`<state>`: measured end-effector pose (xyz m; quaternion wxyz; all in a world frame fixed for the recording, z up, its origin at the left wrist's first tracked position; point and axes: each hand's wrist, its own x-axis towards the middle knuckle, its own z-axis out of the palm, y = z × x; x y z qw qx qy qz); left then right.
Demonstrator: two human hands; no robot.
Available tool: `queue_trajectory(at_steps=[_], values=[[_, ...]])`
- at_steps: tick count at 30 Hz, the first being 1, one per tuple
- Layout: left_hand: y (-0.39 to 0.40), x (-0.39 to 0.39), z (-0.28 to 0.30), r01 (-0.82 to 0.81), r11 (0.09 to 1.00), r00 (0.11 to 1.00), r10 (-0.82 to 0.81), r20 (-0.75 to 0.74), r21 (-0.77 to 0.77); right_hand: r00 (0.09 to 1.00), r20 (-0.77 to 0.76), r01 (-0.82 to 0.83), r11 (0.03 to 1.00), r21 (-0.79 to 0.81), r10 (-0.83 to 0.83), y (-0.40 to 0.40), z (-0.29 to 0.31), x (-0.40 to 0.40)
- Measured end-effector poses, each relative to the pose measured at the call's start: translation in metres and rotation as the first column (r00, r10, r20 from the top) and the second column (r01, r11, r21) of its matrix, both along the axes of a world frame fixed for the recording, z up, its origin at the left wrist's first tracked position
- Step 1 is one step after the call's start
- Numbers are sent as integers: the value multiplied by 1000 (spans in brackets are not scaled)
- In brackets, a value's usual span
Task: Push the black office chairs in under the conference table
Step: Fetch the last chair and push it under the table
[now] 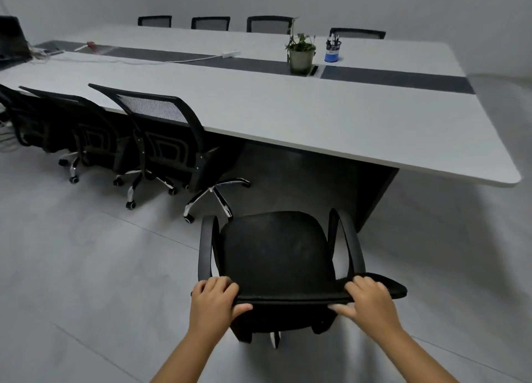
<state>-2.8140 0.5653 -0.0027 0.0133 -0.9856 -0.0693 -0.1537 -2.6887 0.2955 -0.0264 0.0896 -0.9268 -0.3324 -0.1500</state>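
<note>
A black office chair (pixel 276 250) with two armrests stands on the floor right in front of me, its seat facing the long white conference table (pixel 331 123). The chair's front is a short way from the table's near edge. My left hand (pixel 214 297) grips the left end of the backrest top, fingers over it and thumb underneath. My right hand (pixel 367 299) grips the right end the same way. To the left, three more black mesh chairs (pixel 164 140) sit tucked against the table's near side.
Several chairs (pixel 269 24) line the far side of the table. On the tabletop stand a potted plant (pixel 300 54), a pen holder (pixel 333 50), a power strip (pixel 230 53) with a white cable, and a laptop (pixel 11 41) at far left. Grey tiled floor (pixel 86 267) lies around me.
</note>
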Motion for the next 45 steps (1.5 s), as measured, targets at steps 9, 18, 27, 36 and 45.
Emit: queue_trajectory(at_steps=[9, 18, 27, 36, 45], values=[[65, 100, -7, 72, 997, 996, -72, 46, 8, 993, 65, -96, 993, -70, 101, 39, -11, 118], [120, 143, -10, 210, 975, 975, -214, 65, 71, 989, 120, -98, 988, 123, 83, 70, -12, 123], [161, 180, -10, 379, 925, 923, -381, 54, 42, 993, 65, 91, 992, 89, -96, 97, -10, 103], [181, 256, -10, 448, 894, 892, -448, 53, 14, 973, 51, 232, 965, -123, -227, 116, -8, 152], [145, 368, -8, 492, 870, 869, -492, 44, 17, 955, 119, 273, 962, 1, -271, 83, -5, 248]])
